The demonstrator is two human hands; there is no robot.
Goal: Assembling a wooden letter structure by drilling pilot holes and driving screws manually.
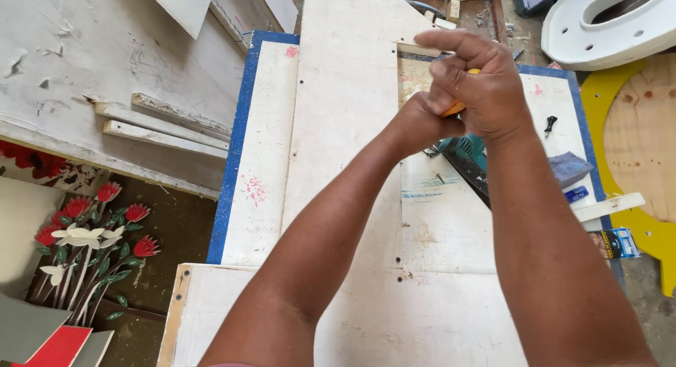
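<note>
Head view: orange tool [456, 108] mostly hidden.

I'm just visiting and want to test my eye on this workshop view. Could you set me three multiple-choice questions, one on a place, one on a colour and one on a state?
1. Where do the three loose pale wooden strips lie?
A. left of the hands
B. under the yellow board
C. on the flower picture

2. What colour is the small rounded thing gripped between the hands?
A. green
B. orange
C. white

3. How are the left hand and the right hand placed?
A. far apart
B. flat on the white board
C. clasped together, raised over the white board

Answers: 1 A, they rest on the worn grey panel at left. 2 B, orange peeks out between the fingers. 3 C, the right hand covers the left.
</note>
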